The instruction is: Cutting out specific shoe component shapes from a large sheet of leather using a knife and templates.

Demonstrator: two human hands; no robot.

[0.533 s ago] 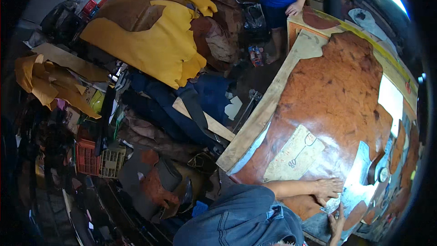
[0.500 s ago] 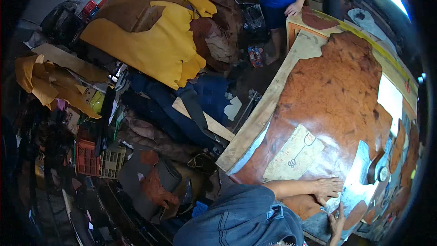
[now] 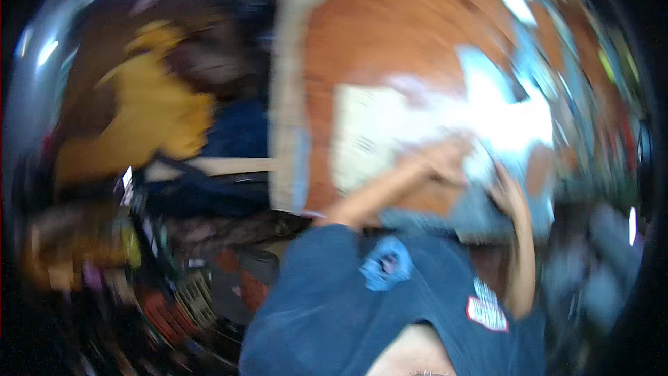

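Note:
A large reddish-brown leather hide (image 3: 390, 28) covers the table, with a pale sheet pattern (image 3: 365, 136) lying on it. My left hand (image 3: 449, 159) lies flat near the hide's near edge, fingers stretched out over a brightly lit part. Just right of it, my right hand (image 3: 509, 193) is curled at the edge of a grey-blue surface (image 3: 480, 212). Its fingers look closed round something small, which the blur hides. Smaller brown leather pieces (image 3: 539, 167) lie beyond the right hand.
A pale wooden table edge (image 3: 285, 97) runs along the left. Past it lie a yellow hide (image 3: 149, 115), dark blue material (image 3: 236, 132) and a pale board (image 3: 223, 166). Crates (image 3: 163, 317) stand at the lower left. Glare whitens part of the table.
The view has swung to the right and blurred, so the table now sits nearer the middle. Both hands stay close together at the near side of the hide.

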